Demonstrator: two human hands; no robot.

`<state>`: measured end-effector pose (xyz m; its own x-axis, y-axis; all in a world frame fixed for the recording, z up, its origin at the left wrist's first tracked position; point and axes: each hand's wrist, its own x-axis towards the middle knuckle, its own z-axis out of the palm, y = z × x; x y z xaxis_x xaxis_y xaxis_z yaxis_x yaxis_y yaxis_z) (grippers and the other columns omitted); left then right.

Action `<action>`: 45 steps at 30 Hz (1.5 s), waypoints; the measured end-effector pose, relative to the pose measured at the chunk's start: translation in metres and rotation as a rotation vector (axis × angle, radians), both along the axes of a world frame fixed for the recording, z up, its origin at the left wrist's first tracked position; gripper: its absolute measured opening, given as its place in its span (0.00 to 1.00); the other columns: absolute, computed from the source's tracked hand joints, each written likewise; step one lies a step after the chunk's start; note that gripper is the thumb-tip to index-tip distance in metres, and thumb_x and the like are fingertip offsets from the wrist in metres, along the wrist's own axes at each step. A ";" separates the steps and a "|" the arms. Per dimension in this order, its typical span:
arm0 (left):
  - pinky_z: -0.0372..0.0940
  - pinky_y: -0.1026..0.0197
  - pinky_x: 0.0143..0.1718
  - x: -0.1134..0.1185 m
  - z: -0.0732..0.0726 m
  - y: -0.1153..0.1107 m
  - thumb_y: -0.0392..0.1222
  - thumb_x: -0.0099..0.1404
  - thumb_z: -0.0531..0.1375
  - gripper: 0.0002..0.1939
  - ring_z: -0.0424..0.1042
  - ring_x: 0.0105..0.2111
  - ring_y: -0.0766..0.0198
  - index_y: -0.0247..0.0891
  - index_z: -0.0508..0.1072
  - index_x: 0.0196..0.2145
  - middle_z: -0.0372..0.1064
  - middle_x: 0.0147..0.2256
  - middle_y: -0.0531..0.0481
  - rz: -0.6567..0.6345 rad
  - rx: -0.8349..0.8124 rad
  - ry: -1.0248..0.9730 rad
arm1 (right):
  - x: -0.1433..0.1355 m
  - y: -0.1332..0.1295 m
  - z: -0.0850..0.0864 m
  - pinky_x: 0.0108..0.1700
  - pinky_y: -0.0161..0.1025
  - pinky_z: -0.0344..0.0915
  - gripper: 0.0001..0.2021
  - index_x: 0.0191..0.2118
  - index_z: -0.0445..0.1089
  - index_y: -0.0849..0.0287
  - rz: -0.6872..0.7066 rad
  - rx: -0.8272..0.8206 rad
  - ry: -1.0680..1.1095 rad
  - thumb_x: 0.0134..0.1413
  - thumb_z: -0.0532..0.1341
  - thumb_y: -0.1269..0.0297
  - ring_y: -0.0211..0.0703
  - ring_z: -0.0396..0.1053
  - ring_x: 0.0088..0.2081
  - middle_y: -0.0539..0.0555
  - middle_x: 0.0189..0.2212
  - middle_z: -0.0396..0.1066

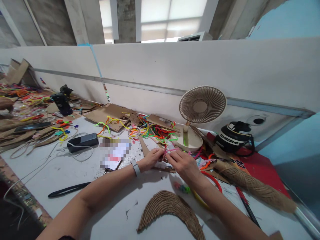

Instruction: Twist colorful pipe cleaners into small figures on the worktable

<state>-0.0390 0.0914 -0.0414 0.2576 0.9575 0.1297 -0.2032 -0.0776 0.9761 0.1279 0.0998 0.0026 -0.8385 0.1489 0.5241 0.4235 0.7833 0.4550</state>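
Where hands [154, 158] [184, 164] nearly meet, pink strand [172, 150] between

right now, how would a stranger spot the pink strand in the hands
Find the cream fan; below and left of its base, the left hand and right hand meet. The pink strand runs at their fingertips, unlike the coloured strands lying loose behind.

Both bare arms in view, reaching forward. Left arm [107, 188] comes up from lower left, elbow bent, forearm slanting inward; right arm [225, 206] comes in from lower right. Left hand [153, 159] and right hand [183, 164] meet near frame centre, fingertips close together. Fingers curled on both, tips pinched. Right hand is back-up, knuckles bent. Thumb of right hand mostly hidden.
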 end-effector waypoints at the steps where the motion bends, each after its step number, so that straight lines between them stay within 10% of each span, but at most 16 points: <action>1: 0.45 0.63 0.25 0.000 0.000 0.000 0.65 0.57 0.53 0.27 0.47 0.21 0.71 0.37 0.56 0.20 0.49 0.19 0.58 0.013 0.011 0.000 | -0.001 -0.001 0.000 0.36 0.41 0.58 0.11 0.41 0.71 0.65 -0.005 -0.006 0.004 0.61 0.52 0.74 0.44 0.63 0.33 0.56 0.30 0.70; 8: 0.49 0.64 0.26 0.001 -0.010 0.006 0.63 0.59 0.51 0.25 0.50 0.23 0.70 0.37 0.57 0.22 0.51 0.21 0.57 0.211 0.129 0.100 | -0.006 -0.010 -0.008 0.33 0.38 0.59 0.10 0.41 0.71 0.63 -0.154 -0.144 0.149 0.61 0.52 0.71 0.44 0.66 0.33 0.56 0.29 0.69; 18: 0.54 0.63 0.30 -0.001 -0.003 0.004 0.61 0.63 0.48 0.25 0.55 0.26 0.68 0.36 0.59 0.22 0.55 0.22 0.54 0.231 0.179 0.125 | -0.009 -0.014 -0.002 0.35 0.35 0.63 0.08 0.35 0.69 0.59 -0.087 -0.801 0.437 0.61 0.54 0.67 0.41 0.69 0.33 0.53 0.31 0.71; 26: 0.57 0.60 0.33 -0.011 0.006 0.007 0.63 0.65 0.40 0.31 0.60 0.26 0.66 0.34 0.65 0.23 0.61 0.22 0.50 0.192 0.115 0.126 | 0.004 -0.005 0.009 0.35 0.36 0.62 0.10 0.36 0.70 0.59 -0.183 -0.673 0.349 0.62 0.52 0.65 0.42 0.68 0.34 0.54 0.30 0.71; 34: 0.57 0.63 0.33 -0.011 0.002 0.008 0.58 0.59 0.56 0.21 0.58 0.28 0.68 0.35 0.62 0.28 0.58 0.26 0.53 0.055 0.123 -0.010 | 0.004 -0.004 0.008 0.40 0.39 0.60 0.11 0.38 0.71 0.60 -0.177 -0.197 0.132 0.63 0.50 0.70 0.44 0.65 0.35 0.56 0.30 0.70; 45: 0.58 0.61 0.38 -0.012 0.011 -0.004 0.59 0.66 0.46 0.22 0.59 0.33 0.65 0.36 0.63 0.31 0.60 0.30 0.50 0.042 0.359 0.369 | 0.003 0.005 -0.016 0.34 0.35 0.58 0.08 0.39 0.67 0.62 -0.268 -0.263 0.096 0.61 0.50 0.73 0.42 0.68 0.32 0.56 0.29 0.71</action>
<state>-0.0507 0.0874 -0.0304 0.3106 0.8798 0.3597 0.1603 -0.4215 0.8925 0.1311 0.1050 -0.0129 -0.7007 0.4958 0.5131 0.6599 0.7237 0.2018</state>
